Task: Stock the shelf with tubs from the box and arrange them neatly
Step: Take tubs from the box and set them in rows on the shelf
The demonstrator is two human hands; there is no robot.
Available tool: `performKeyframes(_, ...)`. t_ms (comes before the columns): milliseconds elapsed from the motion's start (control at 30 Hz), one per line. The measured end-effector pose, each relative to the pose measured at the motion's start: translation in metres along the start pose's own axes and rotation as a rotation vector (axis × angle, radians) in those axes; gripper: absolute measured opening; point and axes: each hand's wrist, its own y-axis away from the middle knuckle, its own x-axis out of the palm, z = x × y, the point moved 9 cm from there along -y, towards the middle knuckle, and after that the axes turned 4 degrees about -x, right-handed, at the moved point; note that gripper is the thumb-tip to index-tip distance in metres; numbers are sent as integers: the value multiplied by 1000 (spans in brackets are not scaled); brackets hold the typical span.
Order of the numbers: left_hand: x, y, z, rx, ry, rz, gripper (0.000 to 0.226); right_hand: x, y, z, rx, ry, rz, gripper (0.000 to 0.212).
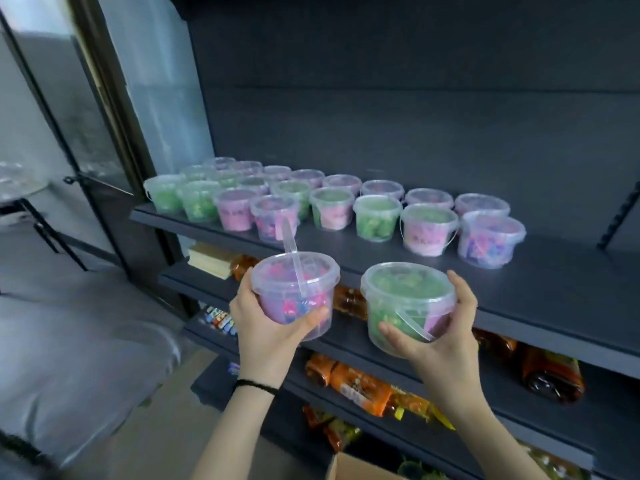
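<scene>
Just in front of the shelf's (540,292) edge, two clear lidded tubs are in the air, not yet set down. The left hand (263,327) grips the pink tub (294,292) round its side, thumb across the near wall. The right hand (440,337) holds the green tub (408,303) the same way. The pink tub's thin handle stands up over the lid, while the green one's hangs down its front.

On the shelf behind them, the stocked tubs (332,206), pink and green mixed, stand in roughly three rows from the left end. Bare shelf lies to their right and in front.

The step in hand looks like placing this pair. The next move calls for lifting both over the edge and setting them upright in line with the rows, probably at the open right side.

Pink labels show on several tubs, but the writing is too blurred to read, as is the print on the orange packets (353,379) on the lower shelves. A corner of the cardboard box (349,467) shows at the bottom.
</scene>
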Motion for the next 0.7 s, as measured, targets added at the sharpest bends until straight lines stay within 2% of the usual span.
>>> performKeyframes(167, 32, -69, 6, 20, -16, 49, 108, 32, -51, -13, 44, 70, -92, 96)
performKeyframes(300, 65, -120, 30, -1, -27, 79, 107, 57, -91, -38, 91, 150, -154, 102)
performKeyframes(533, 105, -160, 70, -77, 63, 105, 123, 82, -128, -75, 130, 262, -203, 116)
performKeyframes(600, 112, -162, 78, -90, 60, 98, 113, 84, -134, -81, 154, 291, -207, 122)
performKeyframes(700, 117, -165, 81, -80, -63, 73, 99, 87, -140, -84, 189, 373, -214, 123)
